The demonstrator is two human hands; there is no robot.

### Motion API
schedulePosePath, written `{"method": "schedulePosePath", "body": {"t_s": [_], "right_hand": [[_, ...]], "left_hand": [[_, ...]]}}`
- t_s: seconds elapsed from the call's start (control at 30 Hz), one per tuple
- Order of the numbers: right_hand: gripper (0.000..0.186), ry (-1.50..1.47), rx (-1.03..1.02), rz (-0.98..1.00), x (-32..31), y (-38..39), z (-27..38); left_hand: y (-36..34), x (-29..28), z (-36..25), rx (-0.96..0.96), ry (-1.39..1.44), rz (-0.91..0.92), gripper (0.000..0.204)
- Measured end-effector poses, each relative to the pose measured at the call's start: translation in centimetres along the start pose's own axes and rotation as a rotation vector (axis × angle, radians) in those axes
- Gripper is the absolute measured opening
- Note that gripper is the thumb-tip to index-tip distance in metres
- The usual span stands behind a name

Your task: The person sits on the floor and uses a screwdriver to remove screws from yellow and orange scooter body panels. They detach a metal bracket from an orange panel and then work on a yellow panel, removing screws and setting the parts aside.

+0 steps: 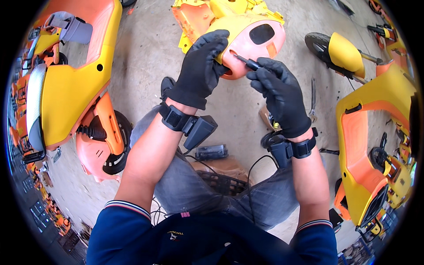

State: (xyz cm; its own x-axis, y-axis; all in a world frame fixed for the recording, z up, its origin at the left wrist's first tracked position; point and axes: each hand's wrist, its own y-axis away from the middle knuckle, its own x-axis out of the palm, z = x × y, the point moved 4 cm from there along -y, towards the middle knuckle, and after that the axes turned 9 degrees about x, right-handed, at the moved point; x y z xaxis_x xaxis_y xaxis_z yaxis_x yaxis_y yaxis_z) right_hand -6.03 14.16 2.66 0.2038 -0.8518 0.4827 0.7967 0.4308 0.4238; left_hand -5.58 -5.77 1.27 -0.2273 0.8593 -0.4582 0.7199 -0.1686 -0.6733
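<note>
A yellow and pink plastic scooter panel (249,47) with a dark oval opening is at the top centre. My left hand (199,68), in a black glove, grips the panel's near left edge, with the thumb partly hidden. In my gloved right hand (282,90) is a black-handled screwdriver (252,64), pinched between the fingers. Its thin shaft points up and left to a small recess in the panel's pink face. Whether the tip touches a screw there cannot be made out. More yellow and orange plastic (194,20) lies just behind the panel.
Yellow and orange scooters stand on the left (75,88) and right (353,128), with a front wheel (319,46) at upper right. A wrench (313,99) lies on the concrete floor (145,48). Between my legs are a dark case (211,152), cardboard (227,165) and a black crate (223,183).
</note>
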Motion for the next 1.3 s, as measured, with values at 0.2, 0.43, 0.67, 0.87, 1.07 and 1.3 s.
{"method": "schedulePosePath", "body": {"t_s": [0.2,0.43,0.67,0.87,1.07,1.3], "right_hand": [[0.025,0.382,-0.039,-0.092,0.6,0.2,-0.5],[0.033,0.479,0.061,-0.108,1.2,1.1,0.0],[0.032,0.405,0.091,-0.072,1.4,1.0,-0.2],[0.029,0.516,-0.105,-0.095,1.4,0.8,-0.7],[0.027,0.385,0.068,-0.073,1.7,1.1,-0.2],[0.033,0.336,0.16,-0.029,1.8,1.4,0.5]], "left_hand": [[0.1,0.9,0.5,-0.408,0.665,-0.234,0.033],[-0.5,0.3,-0.1,-0.254,0.309,-0.065,0.048],[-0.2,0.0,0.5,0.082,-0.053,0.053,0.052],[-0.7,0.0,0.4,0.088,-0.022,-0.031,0.038],[-0.7,0.2,0.4,-0.265,0.476,-0.088,0.053],[-0.6,0.9,0.5,-0.574,0.952,-0.239,0.053]]}}
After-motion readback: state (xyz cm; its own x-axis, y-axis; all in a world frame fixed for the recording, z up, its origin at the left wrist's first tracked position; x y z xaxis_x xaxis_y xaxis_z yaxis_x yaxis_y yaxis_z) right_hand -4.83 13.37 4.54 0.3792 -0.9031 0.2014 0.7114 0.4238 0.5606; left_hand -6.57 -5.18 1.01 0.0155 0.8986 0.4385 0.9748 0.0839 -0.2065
